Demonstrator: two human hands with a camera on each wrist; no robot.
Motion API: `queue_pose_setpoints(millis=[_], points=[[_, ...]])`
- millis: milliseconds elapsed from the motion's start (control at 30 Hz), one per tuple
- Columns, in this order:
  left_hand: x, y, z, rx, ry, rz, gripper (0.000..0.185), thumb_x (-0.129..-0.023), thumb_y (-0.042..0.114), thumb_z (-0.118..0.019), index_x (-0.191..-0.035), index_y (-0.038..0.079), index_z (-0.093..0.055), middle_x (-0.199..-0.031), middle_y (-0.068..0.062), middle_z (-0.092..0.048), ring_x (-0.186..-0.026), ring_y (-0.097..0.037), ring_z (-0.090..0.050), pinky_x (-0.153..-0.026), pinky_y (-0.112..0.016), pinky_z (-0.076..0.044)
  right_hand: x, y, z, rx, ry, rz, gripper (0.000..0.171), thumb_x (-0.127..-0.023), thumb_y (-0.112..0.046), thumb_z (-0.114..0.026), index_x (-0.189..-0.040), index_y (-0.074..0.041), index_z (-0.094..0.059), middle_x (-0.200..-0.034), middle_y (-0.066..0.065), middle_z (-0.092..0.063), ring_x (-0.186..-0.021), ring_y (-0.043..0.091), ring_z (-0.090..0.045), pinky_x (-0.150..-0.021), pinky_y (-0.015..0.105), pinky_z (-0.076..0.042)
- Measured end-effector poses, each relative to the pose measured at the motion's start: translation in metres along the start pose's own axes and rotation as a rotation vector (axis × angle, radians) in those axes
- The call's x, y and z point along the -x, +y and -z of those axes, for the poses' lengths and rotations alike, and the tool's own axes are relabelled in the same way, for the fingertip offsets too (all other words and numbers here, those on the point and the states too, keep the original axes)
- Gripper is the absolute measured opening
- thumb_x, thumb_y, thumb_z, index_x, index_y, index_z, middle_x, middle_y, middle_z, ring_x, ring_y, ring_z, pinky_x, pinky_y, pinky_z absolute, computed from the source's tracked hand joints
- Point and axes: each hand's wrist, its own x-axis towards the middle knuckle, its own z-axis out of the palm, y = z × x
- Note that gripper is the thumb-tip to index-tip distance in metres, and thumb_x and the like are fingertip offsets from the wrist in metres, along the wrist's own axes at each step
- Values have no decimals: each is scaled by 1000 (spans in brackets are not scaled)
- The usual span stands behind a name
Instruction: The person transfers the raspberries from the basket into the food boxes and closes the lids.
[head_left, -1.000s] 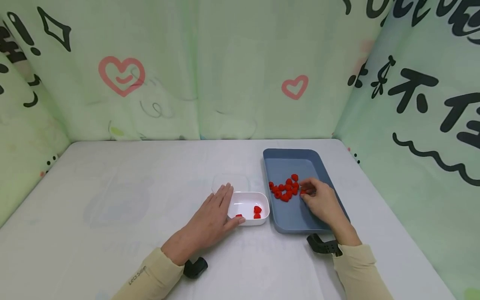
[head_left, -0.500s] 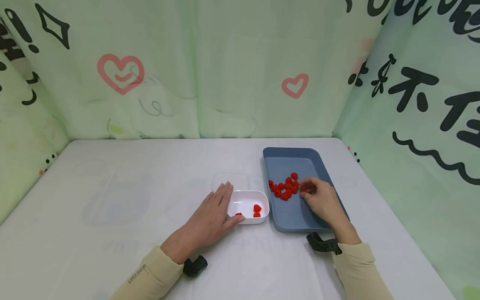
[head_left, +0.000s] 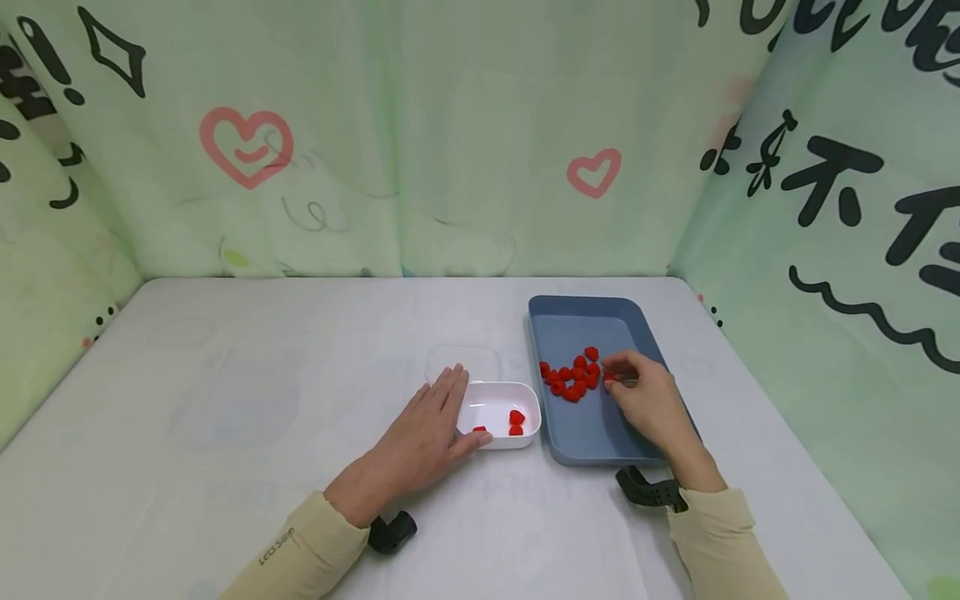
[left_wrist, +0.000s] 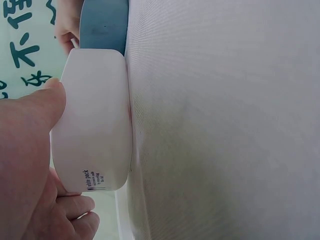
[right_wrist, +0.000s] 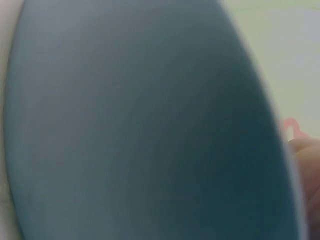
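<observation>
Red heart-shaped candies (head_left: 572,377) fill the blue plastic tray (head_left: 592,433); the right hand (head_left: 647,402) pinches one, and the left hand (head_left: 422,437), fingers flat, steadies the white plastic box (head_left: 528,427), seemingly next.

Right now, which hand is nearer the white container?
Left. The left hand rests against the white container, thumb on its near wall. The right hand is apart, in the blue tray, pinching a red piece.
</observation>
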Motion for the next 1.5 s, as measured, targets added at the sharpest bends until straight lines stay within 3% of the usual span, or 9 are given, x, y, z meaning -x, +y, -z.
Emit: queue_pose_setpoints(millis=[267, 467, 733, 1100, 1500], points=[[1, -1, 1, -1, 7, -10, 86, -98, 53, -53, -155, -4, -24, -162, -17, -27, -152, -32, -24, -122, -52, -25, 0, -9, 3, -27, -6, 42, 24, -92, -1, -63, -115, 1, -65, -111, 18, -69, -103, 30, -65, -85, 31, -56], [1, -2, 1, -12, 4, -14, 86, -98, 52, -54, -155, -3, -23, -163, -17, -26, -152, -32, -24, -122, -51, -26, 1, -19, 5, -37, -7, 81, 24, -92, -2, -65, -116, 0, -65, -112, 17, -70, -104, 29, -65, -86, 36, -56], [0, 0, 1, -15, -2, 1, 84, -98, 52, -53, -155, -3, -24, -163, -16, -27, -152, -32, -24, -122, -51, -25, 3, -30, 5, -98, -22, 102, 24, -92, -1, -65, -116, -2, -66, -113, 16, -69, -102, 27, -65, -79, 10, -49], [0, 0, 1, -7, -18, 6, 85, -98, 53, -53, -155, -2, -22, -163, -16, -25, -153, -31, -22, -123, -50, -24, 7, -45, 2, -141, -60, 100, 23, -92, -2, -65, -116, -3, -65, -114, 14, -68, -105, 25, -63, -83, 10, -50], [0, 0, 1, 3, -24, 12, 86, -98, 54, -52, -156, -1, -22, -164, -15, -25, -153, -30, -22, -123, -50, -24, 13, -63, -6, -198, -109, 139, 23, -91, 1, -65, -113, -4, -66, -109, 14, -70, -91, 27, -69, -77, 20, -56]])
